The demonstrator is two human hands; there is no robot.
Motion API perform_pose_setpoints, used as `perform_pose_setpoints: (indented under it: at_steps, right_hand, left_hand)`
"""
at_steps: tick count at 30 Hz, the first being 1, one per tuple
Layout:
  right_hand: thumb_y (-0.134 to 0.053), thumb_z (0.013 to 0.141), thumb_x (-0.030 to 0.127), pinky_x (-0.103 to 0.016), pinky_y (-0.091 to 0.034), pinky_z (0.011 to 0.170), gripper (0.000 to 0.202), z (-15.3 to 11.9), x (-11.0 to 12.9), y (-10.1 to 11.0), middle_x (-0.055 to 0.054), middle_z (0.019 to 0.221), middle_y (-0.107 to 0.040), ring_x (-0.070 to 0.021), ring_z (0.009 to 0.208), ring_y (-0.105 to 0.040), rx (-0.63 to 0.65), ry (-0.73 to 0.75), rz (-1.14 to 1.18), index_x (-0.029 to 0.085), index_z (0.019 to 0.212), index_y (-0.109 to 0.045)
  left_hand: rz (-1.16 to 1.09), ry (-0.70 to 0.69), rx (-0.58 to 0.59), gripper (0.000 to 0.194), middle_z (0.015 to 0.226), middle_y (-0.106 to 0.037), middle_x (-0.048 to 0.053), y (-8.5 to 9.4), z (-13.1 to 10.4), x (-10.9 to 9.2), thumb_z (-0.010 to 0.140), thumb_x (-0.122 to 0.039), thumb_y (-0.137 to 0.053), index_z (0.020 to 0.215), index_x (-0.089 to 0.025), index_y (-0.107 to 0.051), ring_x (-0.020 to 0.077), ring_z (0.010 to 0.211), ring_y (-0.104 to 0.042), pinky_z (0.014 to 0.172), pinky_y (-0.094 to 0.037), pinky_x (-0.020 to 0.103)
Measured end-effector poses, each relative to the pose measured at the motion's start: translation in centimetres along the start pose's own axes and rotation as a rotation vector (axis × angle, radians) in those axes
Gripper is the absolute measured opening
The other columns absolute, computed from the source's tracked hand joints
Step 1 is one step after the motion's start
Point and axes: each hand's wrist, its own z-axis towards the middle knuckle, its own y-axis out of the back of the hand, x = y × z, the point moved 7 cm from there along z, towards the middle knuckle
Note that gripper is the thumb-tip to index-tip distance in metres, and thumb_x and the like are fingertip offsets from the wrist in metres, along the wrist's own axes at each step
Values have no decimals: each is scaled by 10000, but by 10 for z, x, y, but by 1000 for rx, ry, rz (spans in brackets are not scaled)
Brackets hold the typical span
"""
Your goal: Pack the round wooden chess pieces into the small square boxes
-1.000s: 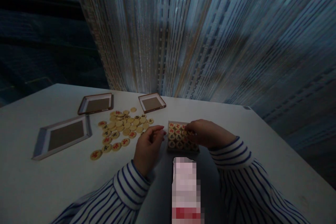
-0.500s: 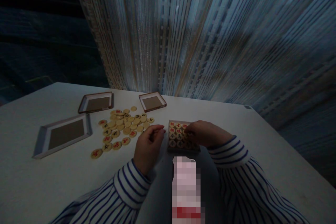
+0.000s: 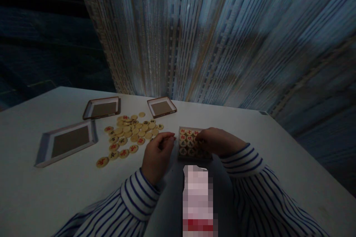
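Observation:
A small shallow box (image 3: 179, 148) stands in front of me, holding rows of round Chinese chess pieces (image 3: 190, 151) with red and black characters facing up. Over the box's right half reaches my right hand (image 3: 218, 140). Its fingers are pinched together down at a chess piece among the rows, and the hand covers part of them. Just left of the box rests my left hand (image 3: 158, 155), closed with fingers curled in; what they hold, if anything, is hidden. Beside it, further left, lies a loose heap of chess pieces (image 3: 127, 129), some with blank sides up.
At the left lies a larger shallow open box part (image 3: 94, 133). Two brown-rimmed lids or trays stand behind the heap, one tray (image 3: 119, 107) at the left and a smaller tray (image 3: 174, 111) nearer the middle. A string curtain (image 3: 178, 44) hangs behind the white table (image 3: 69, 200).
Almost nothing differs. Both hands stay where they were, the right one at the box and the left one beside it; the view shifts very slightly.

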Motion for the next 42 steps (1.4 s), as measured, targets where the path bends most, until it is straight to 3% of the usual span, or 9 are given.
perform_pose_setpoints:
  at_steps: [33,42]
  right_hand:
    - [-432,736,169,-256,-399,549,273,-2,3,3,-77,812,-684,-198,716,-631,-16,4,-8,204,864,-671]
    - [-451,738,159,-256,-417,567,272,-2,3,2,-82,839,-689,-200,735,-637,-31,10,-7,206,888,-673]
  left_hand:
    - [141,-80,40,262,729,-653,53,-2,2,0,696,-346,-547,829,-139,-636,153,619,-577,485,-439,236]
    - [157,-75,35,266,662,-622,26,-2,2,1,697,-357,-544,821,-141,-639,128,540,-542,465,-421,228]
